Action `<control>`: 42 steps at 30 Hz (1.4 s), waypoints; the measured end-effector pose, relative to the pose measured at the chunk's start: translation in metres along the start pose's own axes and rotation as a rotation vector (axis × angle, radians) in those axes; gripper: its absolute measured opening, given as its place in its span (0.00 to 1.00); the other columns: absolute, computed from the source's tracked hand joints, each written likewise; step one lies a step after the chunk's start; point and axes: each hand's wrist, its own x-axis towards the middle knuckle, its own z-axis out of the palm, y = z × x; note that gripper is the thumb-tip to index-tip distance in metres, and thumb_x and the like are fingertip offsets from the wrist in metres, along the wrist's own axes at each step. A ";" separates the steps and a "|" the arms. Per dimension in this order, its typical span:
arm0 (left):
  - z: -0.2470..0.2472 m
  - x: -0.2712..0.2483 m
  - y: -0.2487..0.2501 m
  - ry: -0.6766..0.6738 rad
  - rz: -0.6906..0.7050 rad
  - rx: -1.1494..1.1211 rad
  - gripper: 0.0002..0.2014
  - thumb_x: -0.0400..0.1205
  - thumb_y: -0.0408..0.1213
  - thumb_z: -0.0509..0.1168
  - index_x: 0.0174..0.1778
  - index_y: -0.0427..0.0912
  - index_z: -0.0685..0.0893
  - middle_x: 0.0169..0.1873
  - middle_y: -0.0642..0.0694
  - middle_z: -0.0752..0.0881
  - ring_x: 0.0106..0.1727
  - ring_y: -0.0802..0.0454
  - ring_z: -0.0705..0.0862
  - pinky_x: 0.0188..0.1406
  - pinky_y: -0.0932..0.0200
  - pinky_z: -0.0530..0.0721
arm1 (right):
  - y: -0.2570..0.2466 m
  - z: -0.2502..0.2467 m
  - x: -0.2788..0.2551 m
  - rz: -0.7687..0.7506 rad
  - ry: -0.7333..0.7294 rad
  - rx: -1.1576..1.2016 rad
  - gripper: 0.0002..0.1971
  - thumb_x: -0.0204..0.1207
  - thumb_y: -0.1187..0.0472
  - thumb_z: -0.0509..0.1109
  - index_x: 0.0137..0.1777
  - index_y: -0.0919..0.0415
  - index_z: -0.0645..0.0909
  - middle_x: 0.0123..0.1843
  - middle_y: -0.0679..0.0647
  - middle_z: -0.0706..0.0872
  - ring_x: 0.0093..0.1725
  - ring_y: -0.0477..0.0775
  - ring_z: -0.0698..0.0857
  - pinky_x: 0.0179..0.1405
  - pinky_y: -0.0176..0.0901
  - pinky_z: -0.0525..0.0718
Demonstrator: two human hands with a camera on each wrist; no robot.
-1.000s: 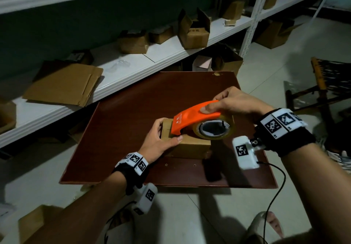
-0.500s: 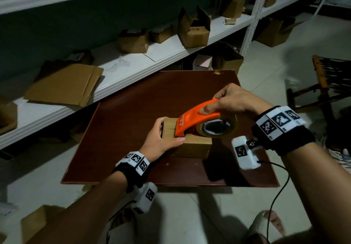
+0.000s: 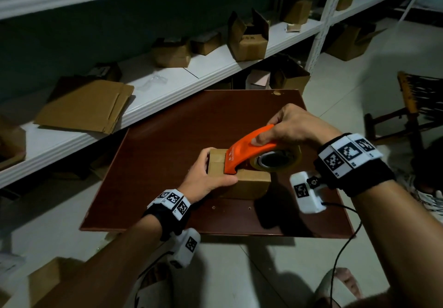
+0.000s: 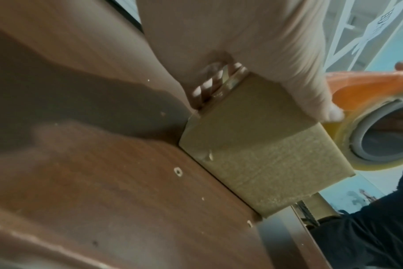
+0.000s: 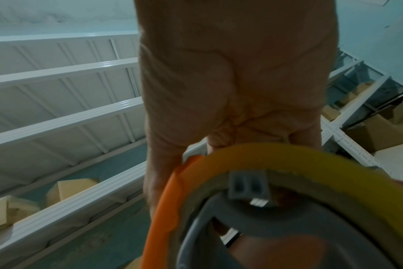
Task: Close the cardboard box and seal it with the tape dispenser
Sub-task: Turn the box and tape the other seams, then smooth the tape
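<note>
A small closed cardboard box (image 3: 249, 183) (image 4: 253, 154) sits near the front middle of a dark brown board (image 3: 167, 144). My left hand (image 3: 206, 176) grips the box's left end, thumb along its near side and fingers (image 4: 288, 72) over the top. My right hand (image 3: 287, 128) (image 5: 230, 91) holds an orange tape dispenser (image 3: 249, 149) (image 5: 166, 209) from above. Its front end rests on the box top and its yellowish tape roll (image 3: 275, 161) (image 4: 380, 138) hangs over the box's right end.
White shelving (image 3: 167, 77) with several cardboard boxes and flattened cardboard (image 3: 84, 106) runs behind the board. More boxes stand under the shelf and on the floor. A dark wooden chair (image 3: 414, 106) is at the right. A cable (image 3: 342, 247) trails from my right wrist camera.
The dispenser has tilted down and slid left along the box top, from hovering over the right end to its front end lying on the top. The left hand has stayed put.
</note>
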 end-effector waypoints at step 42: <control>0.003 0.026 0.029 0.066 -0.282 0.528 0.30 0.94 0.59 0.48 0.84 0.41 0.70 0.78 0.37 0.80 0.78 0.34 0.78 0.75 0.45 0.76 | 0.015 0.006 0.004 -0.047 -0.012 0.118 0.18 0.65 0.45 0.86 0.44 0.59 0.91 0.38 0.54 0.89 0.43 0.51 0.86 0.51 0.49 0.82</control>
